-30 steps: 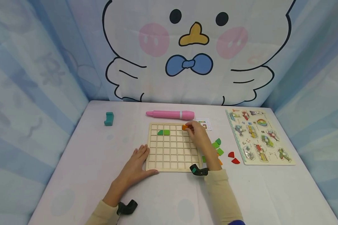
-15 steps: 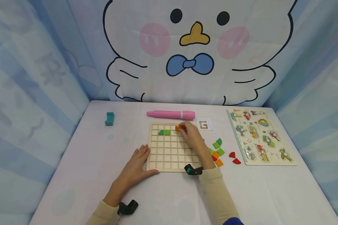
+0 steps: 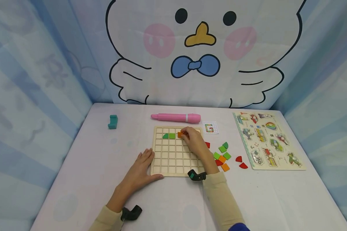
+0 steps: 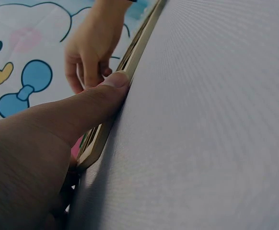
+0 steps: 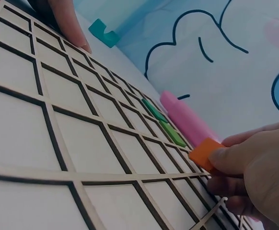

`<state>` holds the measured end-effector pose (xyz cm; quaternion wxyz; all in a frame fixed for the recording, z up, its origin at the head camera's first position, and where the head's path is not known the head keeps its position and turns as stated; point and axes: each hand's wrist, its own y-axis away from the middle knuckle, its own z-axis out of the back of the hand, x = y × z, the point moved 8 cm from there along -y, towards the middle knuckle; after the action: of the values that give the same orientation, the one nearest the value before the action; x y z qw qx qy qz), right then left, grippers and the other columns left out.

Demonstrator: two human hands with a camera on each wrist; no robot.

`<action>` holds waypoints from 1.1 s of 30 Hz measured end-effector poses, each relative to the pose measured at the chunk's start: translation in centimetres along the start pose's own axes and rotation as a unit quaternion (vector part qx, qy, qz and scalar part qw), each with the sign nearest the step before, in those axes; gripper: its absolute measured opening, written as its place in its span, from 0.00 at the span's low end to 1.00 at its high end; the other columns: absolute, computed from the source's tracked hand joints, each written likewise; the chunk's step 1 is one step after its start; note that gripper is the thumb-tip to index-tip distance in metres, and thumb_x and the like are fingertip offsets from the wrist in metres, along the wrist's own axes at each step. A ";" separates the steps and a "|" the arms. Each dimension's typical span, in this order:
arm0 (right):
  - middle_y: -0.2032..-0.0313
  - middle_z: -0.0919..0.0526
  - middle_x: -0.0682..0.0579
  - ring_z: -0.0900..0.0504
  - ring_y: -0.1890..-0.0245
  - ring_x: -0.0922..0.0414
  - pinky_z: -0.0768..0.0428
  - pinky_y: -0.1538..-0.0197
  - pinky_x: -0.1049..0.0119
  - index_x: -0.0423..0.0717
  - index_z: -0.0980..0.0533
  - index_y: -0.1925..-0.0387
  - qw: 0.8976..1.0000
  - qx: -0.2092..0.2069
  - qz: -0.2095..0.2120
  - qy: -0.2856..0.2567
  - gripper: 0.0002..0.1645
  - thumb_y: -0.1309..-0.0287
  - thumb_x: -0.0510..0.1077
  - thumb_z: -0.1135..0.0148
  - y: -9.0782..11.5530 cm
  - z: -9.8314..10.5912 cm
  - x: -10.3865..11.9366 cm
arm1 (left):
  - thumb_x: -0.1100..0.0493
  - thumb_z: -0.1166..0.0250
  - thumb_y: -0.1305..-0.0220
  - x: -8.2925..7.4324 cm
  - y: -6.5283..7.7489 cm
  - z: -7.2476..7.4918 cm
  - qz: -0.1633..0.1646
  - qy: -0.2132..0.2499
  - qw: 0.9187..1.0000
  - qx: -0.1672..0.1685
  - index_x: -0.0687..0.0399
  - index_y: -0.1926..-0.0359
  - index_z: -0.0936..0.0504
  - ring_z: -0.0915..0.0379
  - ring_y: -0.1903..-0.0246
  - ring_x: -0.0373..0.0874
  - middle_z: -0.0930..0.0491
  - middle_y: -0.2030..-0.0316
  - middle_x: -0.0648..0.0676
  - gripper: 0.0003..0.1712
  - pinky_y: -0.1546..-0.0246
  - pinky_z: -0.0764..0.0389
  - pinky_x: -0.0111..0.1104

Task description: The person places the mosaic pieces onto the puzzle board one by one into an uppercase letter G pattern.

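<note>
Orange square piece (image 5: 206, 154): one, pinched between thumb and fingers of the right hand (image 3: 194, 139), tilted over the upper part of the grid board (image 3: 175, 155); whether it touched the board could not be told. Beside it, set in neighbouring cells: one green square (image 3: 172, 136) and one green quarter-round (image 3: 165, 136). Left hand (image 3: 141, 165): fingers straight along the board's left edge, thumb on its near edge, grasping nothing. Obstruction: the right hand and forearm covered part of the board's right side. Right of the board, loose: a cluster of green, orange and red pieces (image 3: 222, 159), with two red quarter-rounds (image 3: 243, 166) lying a little apart. Beyond the far edge: a pink pen (image 3: 175, 117), lying crosswise, and a small pattern card (image 3: 210, 127) near its thick end. Far left: one teal block (image 3: 112, 122). Far right: one picture puzzle board (image 3: 263, 157). Behind all: a cloth backdrop (image 3: 196, 91) bearing a cartoon figure.
</note>
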<state>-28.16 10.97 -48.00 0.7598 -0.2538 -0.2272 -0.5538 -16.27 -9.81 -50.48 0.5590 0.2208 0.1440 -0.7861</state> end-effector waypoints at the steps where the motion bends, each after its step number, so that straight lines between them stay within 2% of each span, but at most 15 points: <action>1: 0.55 0.17 0.46 0.20 0.58 0.53 0.17 0.52 0.58 0.41 0.22 0.47 1.000 0.000 0.002 0.003 0.14 0.29 0.42 0.42 0.0 -0.1 0.0 | 0.30 0.30 0.46 0.0 0.0 0.0 0.000 0.000 1.000 0.000 0.66 0.26 0.40 0.53 0.21 0.55 0.42 0.24 0.61 0.61 0.20 0.50 0.49; 10: 0.54 0.16 0.46 0.19 0.56 0.53 0.17 0.51 0.57 0.41 0.21 0.48 1.000 -0.009 0.012 0.013 0.13 0.30 0.43 0.40 -0.1 -0.4 0.0 | 0.30 0.30 0.46 -0.1 0.1 0.1 -0.002 -0.001 1.000 -0.004 0.67 0.26 0.40 0.52 0.22 0.55 0.42 0.24 0.62 0.61 0.20 0.49 0.49; 27: 0.57 0.21 0.47 0.21 0.61 0.54 0.19 0.58 0.61 0.39 0.18 0.45 0.999 -0.008 0.033 0.027 0.17 0.30 0.42 0.41 0.0 -0.8 0.1 | 0.32 0.28 0.47 0.0 0.0 0.1 -0.006 0.000 1.000 -0.014 0.67 0.27 0.38 0.50 0.22 0.56 0.40 0.25 0.62 0.60 0.21 0.48 0.49; 33: 0.60 0.22 0.47 0.24 0.65 0.55 0.21 0.62 0.63 0.39 0.17 0.47 0.999 -0.011 0.039 0.030 0.16 0.30 0.42 0.41 0.1 -1.0 0.1 | 0.32 0.28 0.47 0.0 0.0 0.1 -0.007 0.001 1.000 -0.012 0.68 0.27 0.38 0.50 0.22 0.56 0.40 0.25 0.63 0.60 0.21 0.48 0.49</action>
<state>-28.00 10.27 -48.72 0.7842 -0.2543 -0.1885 -0.5336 -16.29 -9.81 -50.37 0.5562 0.2138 0.1558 -0.7878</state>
